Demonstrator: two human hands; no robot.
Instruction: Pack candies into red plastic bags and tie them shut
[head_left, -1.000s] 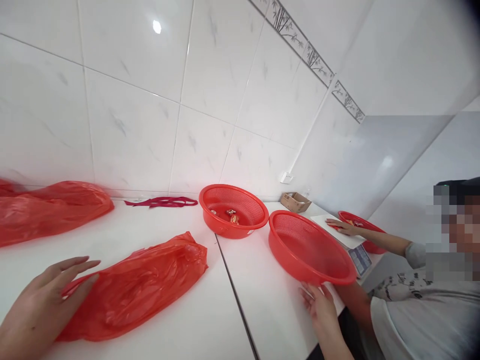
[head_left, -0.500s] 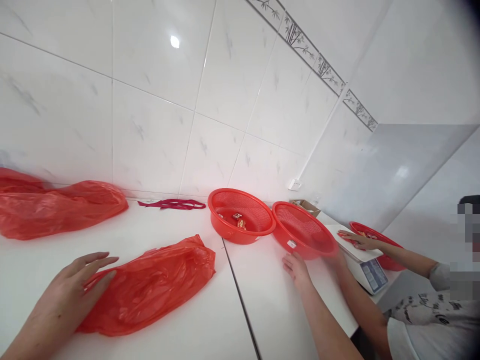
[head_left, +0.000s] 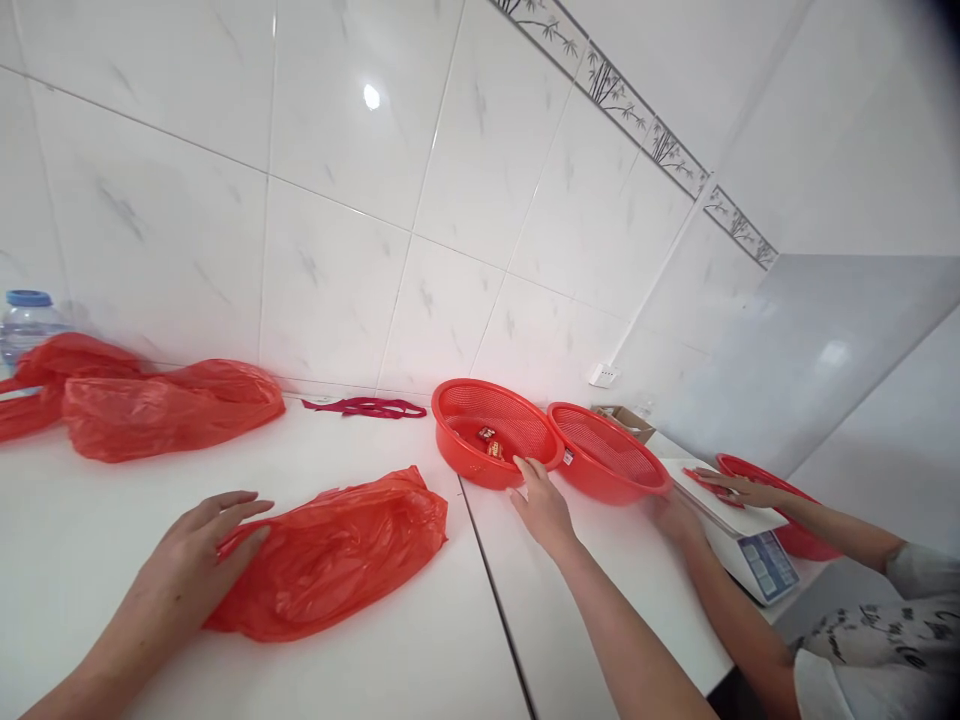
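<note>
My left hand [head_left: 199, 555] is at the lower left, fingers apart, beside and partly over the left end of a red plastic bag [head_left: 337, 560] lying on the white table. My right hand [head_left: 541, 500] is at the front right rim of a red mesh basket [head_left: 480, 465], fingers spread, thumb below the rim. A few small wrapped items [head_left: 493, 449] lie at the bottom of that basket. Touching it on the right is a second red basket [head_left: 607, 455], tilted, with a small white label on its side.
A co-worker's hand [head_left: 679, 515] is near the second basket, the other [head_left: 739, 488] over a white scale [head_left: 739, 555]. Another red basket [head_left: 806, 535] stands behind. More red bags [head_left: 176, 405], a blue-capped container [head_left: 30, 325] and dark red straps [head_left: 367, 407] lie along the wall.
My right hand has moved left from the second basket to the rim of the first. The second basket has shifted slightly. The view has turned left, showing the blue-capped container.
</note>
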